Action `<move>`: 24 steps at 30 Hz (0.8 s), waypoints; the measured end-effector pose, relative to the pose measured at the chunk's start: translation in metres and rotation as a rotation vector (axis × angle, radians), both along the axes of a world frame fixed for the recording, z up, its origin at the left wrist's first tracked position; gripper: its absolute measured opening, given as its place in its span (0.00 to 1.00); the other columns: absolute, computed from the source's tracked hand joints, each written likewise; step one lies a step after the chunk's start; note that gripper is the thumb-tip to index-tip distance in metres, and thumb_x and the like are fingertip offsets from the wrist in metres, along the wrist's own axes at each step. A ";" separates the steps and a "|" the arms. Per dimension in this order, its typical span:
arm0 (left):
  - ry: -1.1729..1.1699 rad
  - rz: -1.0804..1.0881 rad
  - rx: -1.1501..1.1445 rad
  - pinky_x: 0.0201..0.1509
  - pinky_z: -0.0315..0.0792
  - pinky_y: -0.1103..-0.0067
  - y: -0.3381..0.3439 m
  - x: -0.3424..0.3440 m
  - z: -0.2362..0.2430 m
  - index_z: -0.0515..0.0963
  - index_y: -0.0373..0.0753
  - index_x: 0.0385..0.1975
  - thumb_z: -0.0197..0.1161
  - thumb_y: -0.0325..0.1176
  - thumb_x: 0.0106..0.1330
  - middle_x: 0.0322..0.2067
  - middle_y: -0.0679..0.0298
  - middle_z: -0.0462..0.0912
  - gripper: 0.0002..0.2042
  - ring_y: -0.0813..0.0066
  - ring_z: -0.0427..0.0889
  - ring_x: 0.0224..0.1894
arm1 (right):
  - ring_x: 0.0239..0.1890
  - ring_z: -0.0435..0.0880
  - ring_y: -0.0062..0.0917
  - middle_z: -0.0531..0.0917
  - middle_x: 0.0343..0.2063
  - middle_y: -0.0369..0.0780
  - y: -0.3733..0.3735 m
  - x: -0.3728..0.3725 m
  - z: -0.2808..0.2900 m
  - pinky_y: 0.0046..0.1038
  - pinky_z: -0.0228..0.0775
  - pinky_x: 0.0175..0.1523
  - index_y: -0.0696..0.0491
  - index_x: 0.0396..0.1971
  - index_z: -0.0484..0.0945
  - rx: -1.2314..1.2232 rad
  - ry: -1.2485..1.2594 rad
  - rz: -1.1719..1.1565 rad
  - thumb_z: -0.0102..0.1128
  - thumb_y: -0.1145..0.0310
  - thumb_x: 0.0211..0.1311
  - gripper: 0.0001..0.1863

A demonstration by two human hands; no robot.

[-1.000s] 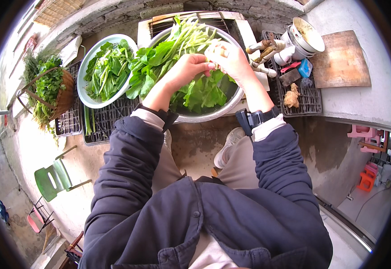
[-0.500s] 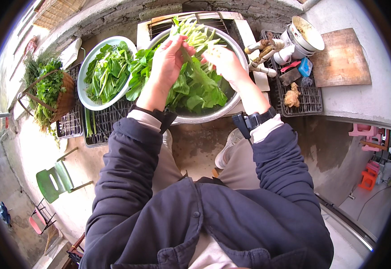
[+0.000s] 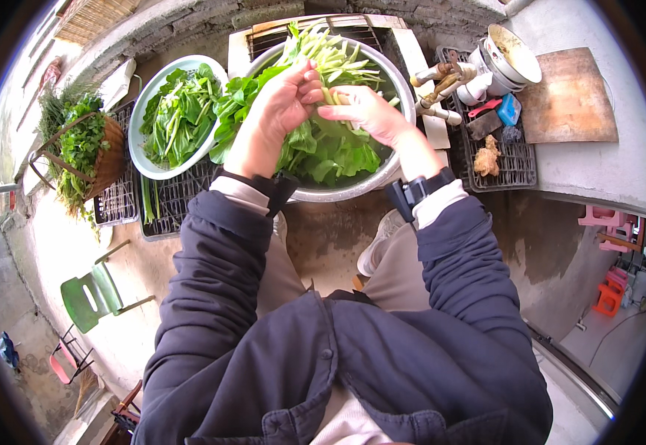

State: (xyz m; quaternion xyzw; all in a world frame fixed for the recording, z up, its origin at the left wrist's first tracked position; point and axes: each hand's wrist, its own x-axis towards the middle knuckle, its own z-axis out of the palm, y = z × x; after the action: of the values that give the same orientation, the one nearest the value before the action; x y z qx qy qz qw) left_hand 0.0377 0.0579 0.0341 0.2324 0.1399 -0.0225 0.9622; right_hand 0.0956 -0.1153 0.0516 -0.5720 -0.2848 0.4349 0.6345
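Right hand (image 3: 367,117) first, in the head view: its thumb and fingers are drawn narrow on a pale green stalk (image 3: 329,96), over the wide metal basin (image 3: 345,195). The left hand (image 3: 282,100) is raised just beside it, fingers curled inward and fingertips near the stalk; whether they grip anything, I cannot tell. The stalk lies between the two hands, to the left of the right hand and to the right of the left one, with the right hand nearer. Its short visible piece seems to slant; fingers cover the rest, so its full long axis cannot be read. Beyond the hands, cut stems (image 3: 341,63) heap at the basin's far side, while broad green leaves (image 3: 338,159) spread on the near side. Left of the basin, just beside it, a pale bowl (image 3: 137,141) holds more greens (image 3: 178,119).
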 end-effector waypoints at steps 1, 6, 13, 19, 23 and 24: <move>-0.015 -0.117 -0.088 0.23 0.55 0.88 0.006 0.000 -0.001 0.68 0.35 0.37 0.46 0.33 0.76 0.23 0.71 0.64 0.09 0.83 0.57 0.21 | 0.37 0.78 0.12 0.82 0.36 0.31 -0.005 0.006 0.001 0.15 0.68 0.44 0.58 0.44 0.79 0.067 0.019 0.077 0.68 0.67 0.57 0.17; 0.021 0.129 -0.167 0.21 0.57 0.88 0.042 -0.004 0.013 0.70 0.33 0.40 0.45 0.32 0.76 0.24 0.69 0.66 0.10 0.83 0.61 0.23 | 0.39 0.81 0.14 0.83 0.35 0.31 -0.029 0.020 0.007 0.17 0.71 0.47 0.53 0.41 0.79 0.155 0.349 0.019 0.71 0.70 0.54 0.15; -0.146 -0.214 1.194 0.48 0.73 0.72 -0.027 -0.012 0.014 0.67 0.27 0.59 0.73 0.56 0.51 0.47 0.51 0.79 0.44 0.70 0.78 0.45 | 0.41 0.81 0.19 0.82 0.39 0.34 -0.019 0.023 0.005 0.23 0.72 0.46 0.55 0.49 0.77 0.113 0.412 -0.342 0.63 0.62 0.62 0.18; -0.010 -0.403 1.392 0.35 0.68 0.82 -0.037 -0.012 0.019 0.81 0.35 0.33 0.64 0.44 0.63 0.27 0.71 0.82 0.16 0.85 0.74 0.30 | 0.18 0.69 0.13 0.78 0.29 0.34 -0.013 0.025 -0.002 0.17 0.61 0.23 0.58 0.43 0.76 -0.032 -0.054 -0.494 0.63 0.57 0.62 0.20; -0.101 -0.497 1.257 0.35 0.65 0.86 -0.031 -0.014 0.021 0.82 0.36 0.29 0.59 0.40 0.67 0.24 0.73 0.79 0.13 0.89 0.71 0.28 | 0.20 0.70 0.14 0.76 0.25 0.33 -0.016 0.019 -0.012 0.17 0.60 0.22 0.55 0.38 0.76 0.288 0.368 -0.364 0.58 0.61 0.67 0.12; -0.137 -0.540 1.241 0.35 0.65 0.86 -0.030 -0.014 0.021 0.82 0.36 0.30 0.59 0.39 0.67 0.24 0.73 0.79 0.13 0.89 0.71 0.28 | 0.21 0.71 0.14 0.77 0.25 0.34 -0.017 0.020 -0.014 0.17 0.60 0.21 0.55 0.38 0.76 0.197 0.391 -0.387 0.55 0.61 0.68 0.11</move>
State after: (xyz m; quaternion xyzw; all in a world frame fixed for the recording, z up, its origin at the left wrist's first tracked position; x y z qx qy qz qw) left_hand 0.0235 0.0280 0.0552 0.7690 0.0027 -0.1626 0.6182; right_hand 0.1156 -0.1320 0.0372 -0.4568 -0.0836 0.3777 0.8010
